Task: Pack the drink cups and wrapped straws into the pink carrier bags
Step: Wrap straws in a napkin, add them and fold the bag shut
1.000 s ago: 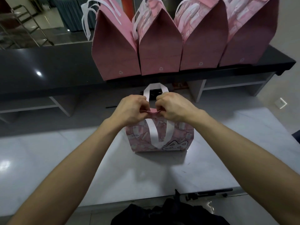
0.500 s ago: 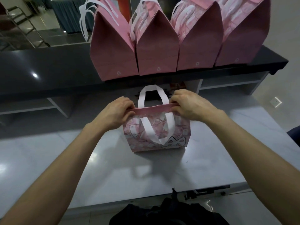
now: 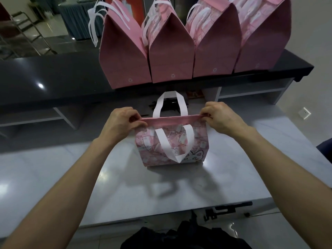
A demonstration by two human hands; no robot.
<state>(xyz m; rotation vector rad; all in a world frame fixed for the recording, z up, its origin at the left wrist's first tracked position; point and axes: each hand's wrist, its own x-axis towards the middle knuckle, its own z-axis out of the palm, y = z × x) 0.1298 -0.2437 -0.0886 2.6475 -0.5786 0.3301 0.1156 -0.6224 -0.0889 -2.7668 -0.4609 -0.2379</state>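
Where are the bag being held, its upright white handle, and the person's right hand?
patterned pink bag (image 3: 172,148): head view, front panel.
upright white handle (image 3: 170,94): head view, top of loop.
right hand (image 3: 220,116): head view, back of hand.

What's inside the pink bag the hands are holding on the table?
Nothing shows. The left hand and right hand pinch the pink bag by its top edge, which is pressed flat and closed, so any contents are covered.

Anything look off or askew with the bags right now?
Nothing stands out. Left hand and right hand pinch the ends of the front bag's closed rim; it stands upright. The four bags behind stand upright in a row.
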